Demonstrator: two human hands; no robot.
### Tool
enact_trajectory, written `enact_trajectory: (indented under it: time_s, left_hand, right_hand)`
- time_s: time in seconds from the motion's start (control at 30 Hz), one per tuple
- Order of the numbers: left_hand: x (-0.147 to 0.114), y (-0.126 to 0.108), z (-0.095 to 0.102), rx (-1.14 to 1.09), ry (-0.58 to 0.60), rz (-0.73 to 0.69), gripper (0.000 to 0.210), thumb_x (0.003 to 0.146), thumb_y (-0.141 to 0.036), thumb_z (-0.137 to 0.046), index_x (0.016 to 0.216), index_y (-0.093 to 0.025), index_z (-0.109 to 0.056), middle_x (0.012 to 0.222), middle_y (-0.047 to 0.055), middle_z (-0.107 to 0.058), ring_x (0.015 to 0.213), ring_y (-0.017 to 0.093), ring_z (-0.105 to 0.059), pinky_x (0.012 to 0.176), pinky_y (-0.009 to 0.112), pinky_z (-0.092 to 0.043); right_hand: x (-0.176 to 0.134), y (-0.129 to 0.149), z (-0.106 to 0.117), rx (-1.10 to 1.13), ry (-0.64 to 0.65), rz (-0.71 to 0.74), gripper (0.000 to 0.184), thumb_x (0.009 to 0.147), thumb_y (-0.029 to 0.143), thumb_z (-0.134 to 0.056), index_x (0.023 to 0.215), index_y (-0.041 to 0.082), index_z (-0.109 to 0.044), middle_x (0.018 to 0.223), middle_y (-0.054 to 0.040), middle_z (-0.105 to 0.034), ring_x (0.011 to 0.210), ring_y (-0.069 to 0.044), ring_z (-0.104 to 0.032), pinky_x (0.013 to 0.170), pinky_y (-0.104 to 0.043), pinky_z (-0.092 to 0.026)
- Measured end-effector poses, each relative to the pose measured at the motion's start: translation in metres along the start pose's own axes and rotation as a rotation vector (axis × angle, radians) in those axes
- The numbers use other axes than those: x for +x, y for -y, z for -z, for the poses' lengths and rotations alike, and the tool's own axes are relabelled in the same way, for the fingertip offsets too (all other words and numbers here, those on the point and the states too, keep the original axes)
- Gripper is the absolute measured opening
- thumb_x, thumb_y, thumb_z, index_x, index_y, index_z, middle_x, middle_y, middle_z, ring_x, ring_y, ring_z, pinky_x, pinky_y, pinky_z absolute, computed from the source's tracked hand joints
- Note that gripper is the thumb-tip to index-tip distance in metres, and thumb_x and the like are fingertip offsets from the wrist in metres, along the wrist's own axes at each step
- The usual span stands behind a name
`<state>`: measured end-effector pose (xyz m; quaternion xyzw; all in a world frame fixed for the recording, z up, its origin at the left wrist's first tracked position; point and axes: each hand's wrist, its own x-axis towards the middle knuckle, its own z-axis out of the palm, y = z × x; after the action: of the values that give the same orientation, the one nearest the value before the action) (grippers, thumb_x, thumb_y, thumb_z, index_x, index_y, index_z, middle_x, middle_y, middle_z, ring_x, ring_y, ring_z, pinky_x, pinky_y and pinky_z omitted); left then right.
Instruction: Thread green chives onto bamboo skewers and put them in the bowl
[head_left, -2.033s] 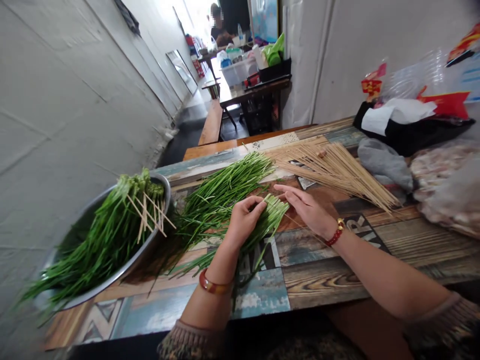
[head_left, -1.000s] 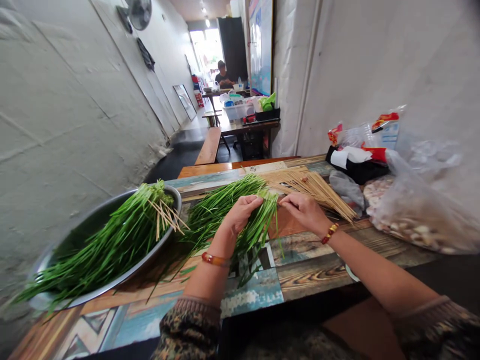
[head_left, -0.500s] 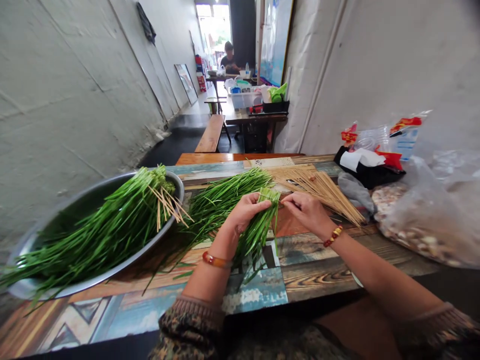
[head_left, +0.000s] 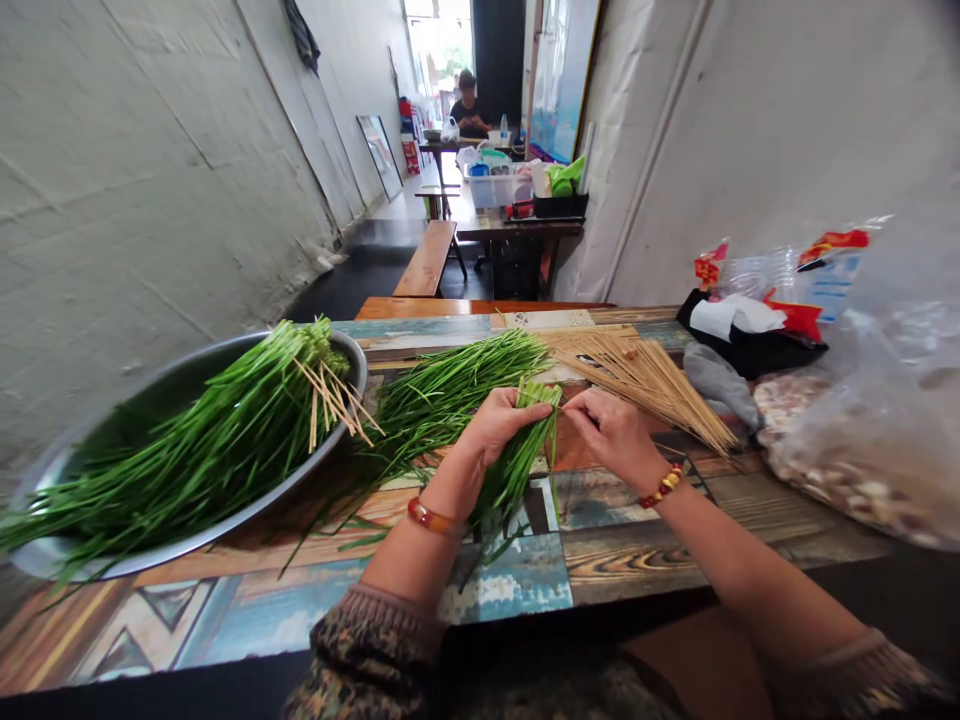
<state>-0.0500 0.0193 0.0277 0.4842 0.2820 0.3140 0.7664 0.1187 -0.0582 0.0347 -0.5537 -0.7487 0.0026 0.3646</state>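
Observation:
My left hand [head_left: 504,425] is closed around a small bundle of garlic chives [head_left: 517,450], thumb pressed across it just below the pale cut ends. Close on its right, my right hand [head_left: 611,425] pinches a thin bamboo skewer [head_left: 562,407] whose tip meets the bundle's side; most of the skewer is hidden by the fingers. Behind my left hand lies a loose heap of chives [head_left: 457,385] on the patterned wooden table [head_left: 637,555]. A pile of bare bamboo skewers [head_left: 660,390] spreads beyond my right hand.
At left, a metal basin [head_left: 364,385] holds skewered chives [head_left: 217,450], sticks poking over its rim. On the right are a clear bag of mushroom-like pieces [head_left: 862,470], a grey bag [head_left: 720,385] and packaging [head_left: 750,318]. Farther back are a bench [head_left: 427,260], a plastic bin [head_left: 499,190] and a seated person [head_left: 469,110].
The view has shifted slightly. My right hand has rolled a little, its fingers more curled, and the skewer tip stays at the bundle. My left hand keeps its hold on the chives.

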Motion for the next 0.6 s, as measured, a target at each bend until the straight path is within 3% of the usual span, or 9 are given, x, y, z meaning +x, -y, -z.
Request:
enact_trajectory:
  time_s: [0.17,0.37,0.6]
  left_hand:
    - [0.001,0.002,-0.001,0.026,-0.034,-0.042,0.035,0.052,-0.032,-0.085,0.074,-0.010,-0.071,0.067,0.001,-0.067,0.057,0.009,-0.057,0.062,0.023,-0.046]
    - [0.002,-0.003,0.007,0.052,-0.105,-0.013,0.034,0.057,-0.035,-0.082,0.078,-0.011,-0.071,0.069,0.002,-0.067,0.057,0.010,-0.056,0.059,0.022,-0.044]
    - [0.008,-0.001,0.010,0.119,-0.233,-0.060,0.030,0.064,-0.040,-0.077,0.066,-0.012,-0.066,0.058,-0.002,-0.060,0.051,0.006,-0.048,0.052,0.019,-0.037]
  right_hand:
    - [0.004,0.001,-0.005,0.026,-0.001,0.022,0.014,0.090,0.016,-0.048,0.079,0.020,-0.056,0.075,-0.0037,-0.062,0.074,-0.018,-0.059,0.068,-0.028,-0.043]
    - [0.014,-0.013,-0.009,0.101,0.009,-0.005,0.013,0.089,0.018,-0.049,0.079,0.020,-0.058,0.077,-0.0037,-0.064,0.072,-0.018,-0.059,0.068,-0.029,-0.044]
    - [0.016,-0.032,-0.012,0.172,0.051,-0.018,0.013,0.089,0.018,-0.050,0.079,0.020,-0.058,0.077,-0.0036,-0.064,0.073,-0.017,-0.059,0.067,-0.028,-0.043]
